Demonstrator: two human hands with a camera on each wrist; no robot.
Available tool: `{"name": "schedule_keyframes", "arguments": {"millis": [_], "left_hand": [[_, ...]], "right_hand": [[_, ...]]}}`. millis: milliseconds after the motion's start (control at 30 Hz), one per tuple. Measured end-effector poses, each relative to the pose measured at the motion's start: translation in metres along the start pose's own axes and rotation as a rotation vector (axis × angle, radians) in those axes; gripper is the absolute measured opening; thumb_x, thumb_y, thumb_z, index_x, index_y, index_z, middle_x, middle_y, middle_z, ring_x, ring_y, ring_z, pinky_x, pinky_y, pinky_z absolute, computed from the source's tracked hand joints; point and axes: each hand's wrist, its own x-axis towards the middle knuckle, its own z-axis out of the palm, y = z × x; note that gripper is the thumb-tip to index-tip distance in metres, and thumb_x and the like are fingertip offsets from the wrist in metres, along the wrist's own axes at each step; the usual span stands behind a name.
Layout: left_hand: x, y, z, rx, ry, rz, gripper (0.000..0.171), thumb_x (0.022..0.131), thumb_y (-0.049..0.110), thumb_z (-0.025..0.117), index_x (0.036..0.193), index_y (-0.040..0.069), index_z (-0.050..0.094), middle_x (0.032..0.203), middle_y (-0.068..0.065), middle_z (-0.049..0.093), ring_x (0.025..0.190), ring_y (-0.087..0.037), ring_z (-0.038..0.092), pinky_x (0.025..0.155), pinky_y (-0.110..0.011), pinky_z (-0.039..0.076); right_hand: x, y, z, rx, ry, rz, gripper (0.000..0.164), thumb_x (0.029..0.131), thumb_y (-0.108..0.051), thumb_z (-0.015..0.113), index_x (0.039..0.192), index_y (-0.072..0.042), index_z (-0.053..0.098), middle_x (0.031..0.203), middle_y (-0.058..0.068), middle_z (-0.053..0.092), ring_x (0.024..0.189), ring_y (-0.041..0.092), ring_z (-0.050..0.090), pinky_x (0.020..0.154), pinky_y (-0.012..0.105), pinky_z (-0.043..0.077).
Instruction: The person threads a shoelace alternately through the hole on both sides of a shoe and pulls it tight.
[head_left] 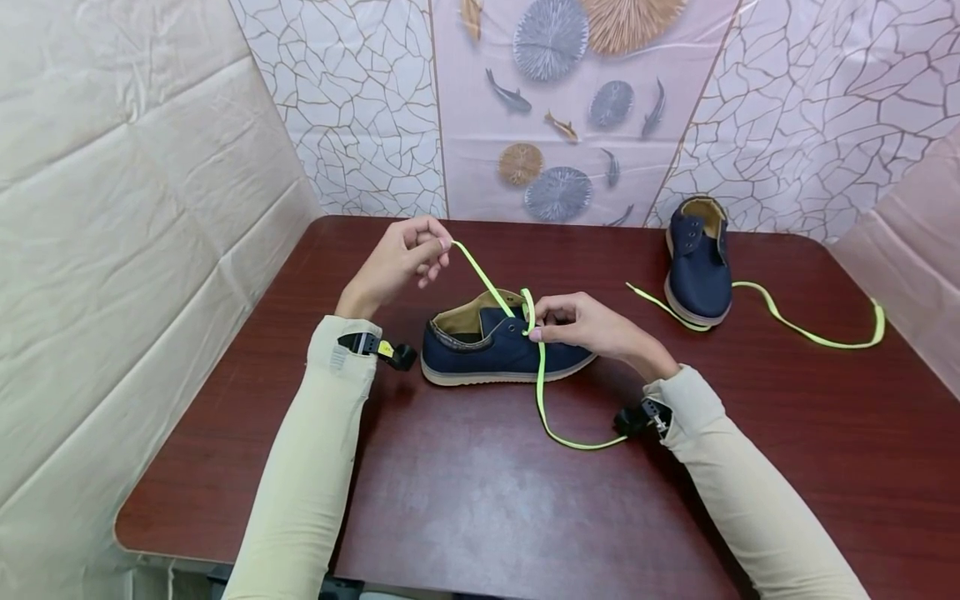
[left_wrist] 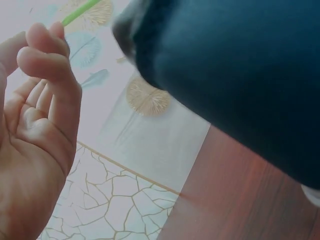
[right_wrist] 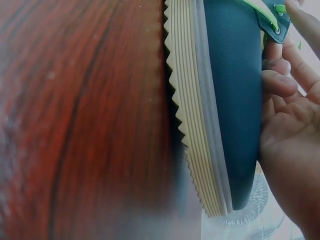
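A navy blue shoe (head_left: 468,354) with a pale sole stands on the table, toe to the right. My left hand (head_left: 401,262) is raised over its heel end and pinches the tip of a yellow-green shoelace (head_left: 480,277), drawn in a slant up from the eyelets. At the lacing, my right hand (head_left: 588,327) grips the shoe's eyelet flap (right_wrist: 274,31), the thumb by an eyelet and fingers curled beneath the flap. A small lace loop stands up beside those fingertips. The lace's other part hangs over the near side and curves across the table toward my right wrist.
A second navy shoe (head_left: 699,267) stands at the back right, its yellow-green lace (head_left: 806,336) trailing to both sides. The dark red wooden table (head_left: 480,508) has rounded corners. Patterned cloth hangs behind it, and a pale cloth wall (head_left: 135,250) borders its left side.
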Motion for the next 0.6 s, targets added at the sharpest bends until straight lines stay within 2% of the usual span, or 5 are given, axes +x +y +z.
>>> {"name": "schedule_keyframes", "arguments": {"millis": [133, 267, 433, 600], "left_hand": [[0.0003, 0.0003, -0.0017, -0.065, 0.068, 0.016, 0.008, 0.104, 0.004, 0.058, 0.100, 0.002, 0.064, 0.081, -0.013, 0.062, 0.057, -0.018, 0.052, 0.049, -0.024, 0.043], [0.0013, -0.0003, -0.0030, -0.107, 0.121, 0.023, 0.010, 0.105, 0.003, 0.056, 0.099, 0.003, 0.064, 0.080, -0.011, 0.063, 0.057, -0.019, 0.051, 0.048, -0.022, 0.042], [0.0024, -0.0015, -0.0028, -0.122, 0.162, 0.024, 0.010, 0.105, 0.002, 0.057, 0.097, 0.004, 0.064, 0.079, -0.007, 0.065, 0.056, -0.015, 0.052, 0.048, -0.022, 0.041], [0.0023, -0.0010, -0.0027, -0.152, 0.263, 0.038, 0.008, 0.103, 0.003, 0.056, 0.098, 0.002, 0.062, 0.076, -0.008, 0.063, 0.055, -0.014, 0.050, 0.048, -0.022, 0.038]], "right_hand": [[0.0002, 0.0001, 0.0002, 0.010, 0.002, 0.006, 0.012, 0.101, -0.012, 0.072, 0.110, -0.004, 0.073, 0.090, 0.004, 0.068, 0.085, 0.013, 0.058, 0.078, 0.025, 0.047], [-0.0001, 0.0000, 0.0001, 0.019, 0.001, 0.011, 0.012, 0.101, -0.011, 0.072, 0.110, -0.004, 0.073, 0.089, 0.004, 0.067, 0.084, 0.013, 0.057, 0.076, 0.025, 0.046], [-0.0009, 0.0003, -0.0005, 0.023, -0.003, 0.014, 0.012, 0.101, -0.010, 0.072, 0.110, -0.003, 0.073, 0.088, 0.002, 0.067, 0.084, 0.013, 0.055, 0.075, 0.025, 0.045], [0.0000, 0.0002, -0.0001, 0.019, -0.011, -0.009, 0.009, 0.101, -0.008, 0.071, 0.108, -0.003, 0.073, 0.091, 0.002, 0.067, 0.088, 0.014, 0.056, 0.078, 0.025, 0.047]]}}
